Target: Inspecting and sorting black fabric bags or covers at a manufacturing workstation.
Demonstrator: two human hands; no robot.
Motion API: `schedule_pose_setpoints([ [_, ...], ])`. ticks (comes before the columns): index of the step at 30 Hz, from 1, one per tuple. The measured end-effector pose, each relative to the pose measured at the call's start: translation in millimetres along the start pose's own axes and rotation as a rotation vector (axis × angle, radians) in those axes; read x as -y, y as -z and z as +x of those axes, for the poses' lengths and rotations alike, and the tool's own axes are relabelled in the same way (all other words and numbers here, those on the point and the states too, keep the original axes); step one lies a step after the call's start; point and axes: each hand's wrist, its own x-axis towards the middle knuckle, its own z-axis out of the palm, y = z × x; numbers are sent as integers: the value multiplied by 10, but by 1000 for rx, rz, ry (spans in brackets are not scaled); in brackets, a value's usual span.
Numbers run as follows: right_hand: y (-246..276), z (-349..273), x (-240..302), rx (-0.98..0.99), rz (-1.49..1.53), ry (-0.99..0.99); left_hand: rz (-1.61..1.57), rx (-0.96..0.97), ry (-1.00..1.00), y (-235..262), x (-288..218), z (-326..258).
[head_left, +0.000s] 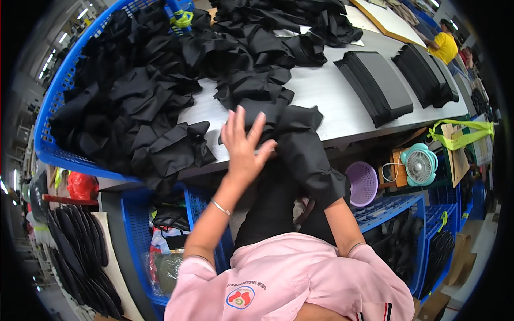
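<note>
The left hand [243,144] lies spread open on the limp, light black fabric piece [300,152], best pinched at an edge; the right hand is buried inside it, grip unclear

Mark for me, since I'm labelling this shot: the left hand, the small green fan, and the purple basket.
left hand [243,147], head view, on the back of the open hand.
small green fan [420,165], head view, on its round grille.
purple basket [363,183], head view, on its inner wall.
</note>
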Motion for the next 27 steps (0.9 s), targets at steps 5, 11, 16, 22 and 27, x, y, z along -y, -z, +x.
schedule_pose_setpoints([
  [5, 56, -142, -93, -2, 29, 4, 274, 270, -9, -194, 1195, 376],
  [11, 3, -133, -173, -22, 9, -59, 463, 264, 245, -369, 2070, 700],
  [16, 55, -329, -206, -50, -31, -141, 145, -31, 90, -304, 1566, 675],
  [22, -109, -416, -142, -109, -41, -217, -140, -287, -17, 17, 429, 156],
  [27, -205, -635, 142, -153, -41, -258, -628, 131, 219, -127, -387, -257],
])
